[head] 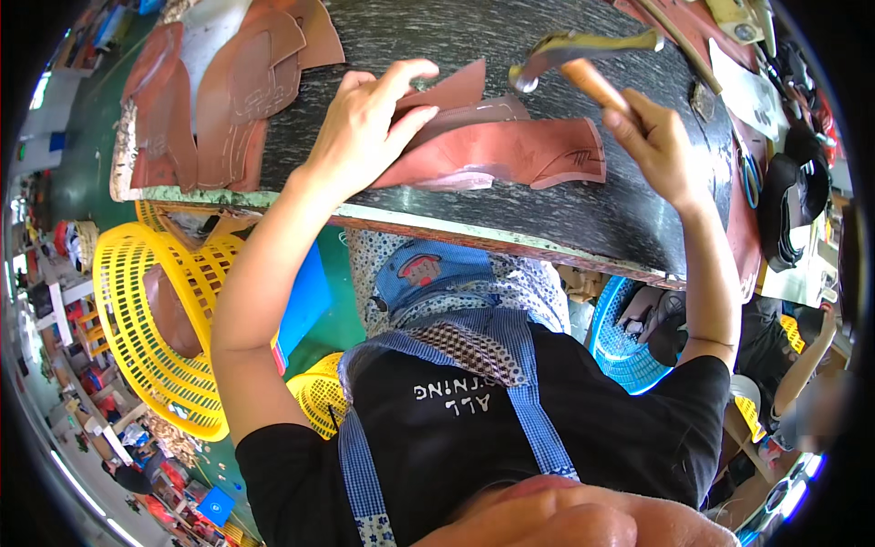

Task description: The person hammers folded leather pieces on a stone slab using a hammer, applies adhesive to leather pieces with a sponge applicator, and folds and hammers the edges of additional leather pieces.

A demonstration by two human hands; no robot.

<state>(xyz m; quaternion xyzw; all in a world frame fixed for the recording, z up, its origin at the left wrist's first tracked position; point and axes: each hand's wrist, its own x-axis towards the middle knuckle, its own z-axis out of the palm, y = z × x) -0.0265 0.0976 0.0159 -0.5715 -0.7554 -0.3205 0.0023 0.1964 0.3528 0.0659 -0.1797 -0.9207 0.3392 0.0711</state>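
Observation:
My right hand grips a hammer by its wooden handle. The metal hammer head is raised above the dark bench top, its round face towards the leather. My left hand rests at the left end of a folded reddish-brown leather piece, thumb and index finger spread apart. This leather piece has dark pen marks on its right end and a stitched seam along its upper layer. Another flap of it stands up behind my left thumb. The underside of my left hand is hidden.
Stacked leather cutouts lie at the bench's left end. Blue-handled scissors and black strips are at the right. Beneath the bench are a yellow basket and a blue basket. Another person's arm shows at lower right.

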